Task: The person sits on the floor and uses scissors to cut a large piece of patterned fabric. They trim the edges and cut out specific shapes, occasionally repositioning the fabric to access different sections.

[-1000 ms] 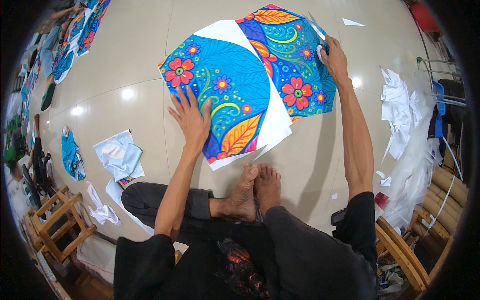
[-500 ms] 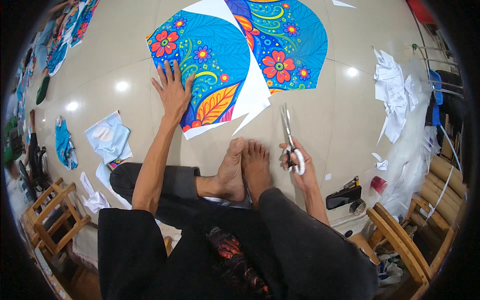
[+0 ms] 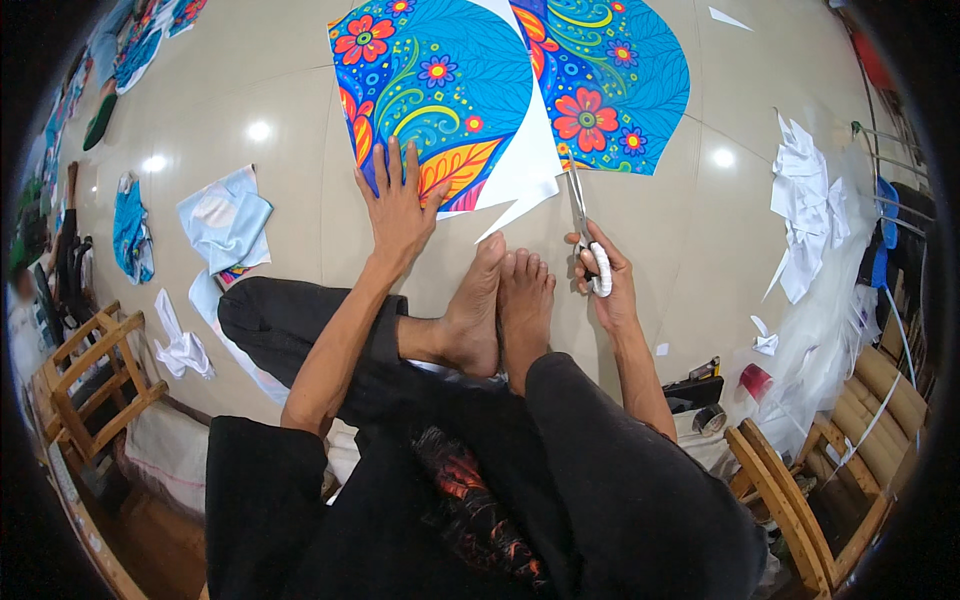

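Note:
Two brightly printed floral pieces lie side by side on the floor: a left floral piece (image 3: pixel 480 75) and a right floral piece (image 3: pixel 640 80), mostly blue with red flowers. They look like fabric or paper; I cannot tell which. White unprinted margin (image 3: pixel 540 150) shows between them, ending in a pointed strip near my feet. My left hand (image 3: pixel 400 220) lies flat, fingers spread, over the lower left corner of the left piece. Scissors (image 3: pixel 602 268) with a white-wrapped handle are gripped in my right hand (image 3: pixel 618 295). Their blade tips reach over the right piece's near edge.
White scraps (image 3: pixel 800 210) and clear plastic sheeting (image 3: pixel 810 340) lie at the right. A phone-like black object (image 3: pixel 694 394) and a tape roll (image 3: pixel 710 420) are near my right knee. Folded light-blue cloth (image 3: pixel 228 220) lies left. Wooden frames (image 3: pixel 100 380) stand at both sides.
My left hand has moved from the left piece's side edge to its near corner. The scissors have come up from below the right piece to overlap its near edge. The view has shifted slightly.

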The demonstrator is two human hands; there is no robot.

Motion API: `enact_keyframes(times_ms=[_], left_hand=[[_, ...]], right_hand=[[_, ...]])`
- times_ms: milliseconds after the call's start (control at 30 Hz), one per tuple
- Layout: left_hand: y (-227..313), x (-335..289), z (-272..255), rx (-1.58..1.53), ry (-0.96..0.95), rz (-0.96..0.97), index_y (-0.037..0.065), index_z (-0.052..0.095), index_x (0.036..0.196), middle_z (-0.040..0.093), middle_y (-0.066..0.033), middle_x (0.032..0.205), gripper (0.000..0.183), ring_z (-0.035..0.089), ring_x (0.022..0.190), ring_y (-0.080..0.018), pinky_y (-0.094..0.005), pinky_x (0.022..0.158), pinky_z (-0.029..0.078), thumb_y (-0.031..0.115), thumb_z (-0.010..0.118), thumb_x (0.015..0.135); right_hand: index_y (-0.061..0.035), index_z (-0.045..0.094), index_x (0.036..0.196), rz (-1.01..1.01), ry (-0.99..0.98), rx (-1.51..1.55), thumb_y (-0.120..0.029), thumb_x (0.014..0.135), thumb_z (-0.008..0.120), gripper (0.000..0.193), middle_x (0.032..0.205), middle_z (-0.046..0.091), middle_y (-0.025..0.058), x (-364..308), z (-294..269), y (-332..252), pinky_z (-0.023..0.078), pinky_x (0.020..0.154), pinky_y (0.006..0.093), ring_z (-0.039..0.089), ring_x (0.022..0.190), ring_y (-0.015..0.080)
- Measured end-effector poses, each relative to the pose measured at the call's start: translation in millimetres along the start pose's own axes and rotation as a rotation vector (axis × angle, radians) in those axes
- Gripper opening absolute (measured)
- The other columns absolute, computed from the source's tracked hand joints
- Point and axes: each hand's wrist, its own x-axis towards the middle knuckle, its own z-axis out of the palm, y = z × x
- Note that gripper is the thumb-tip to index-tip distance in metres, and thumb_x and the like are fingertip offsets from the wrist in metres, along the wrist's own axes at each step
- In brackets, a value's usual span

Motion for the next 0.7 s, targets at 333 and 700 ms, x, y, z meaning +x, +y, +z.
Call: enact_keyframes(times_ms=[333,700], left_hand=[[-8.5,-5.0,0.3,-0.012,0.001,0.017,0.004,0.039,0.164,0.026,-0.0205,0.175,0.078,0.012,0.165,-0.0389,-0.0714,0.126,0.002,0.054,0.054,0.107],[-7.0,-5.9,0.4,-0.012,0.022,0.013,0.005,0.035,0.166,0.025,-0.0203,0.175,0.077,0.015,0.164,-0.0386,-0.0697,0.126,0.002,0.053,0.052,0.108]], right_hand=[[-0.0064,0.057,0.154,-0.049,0.046,-0.035,-0.005,0.097,0.075,0.059,0.127,0.072,0.0136,1.4,17.4,11.9,0.046,0.051,0.0207,0.061,0.069,0.0074],[-0.0038,0.057,0.153,-0.048,0.029,0.013,0.0,0.097,0.072,0.059,0.124,0.072,0.0144,9.9,8.0,12.3,0.044,0.049,0.0214,0.058,0.065,0.008]])
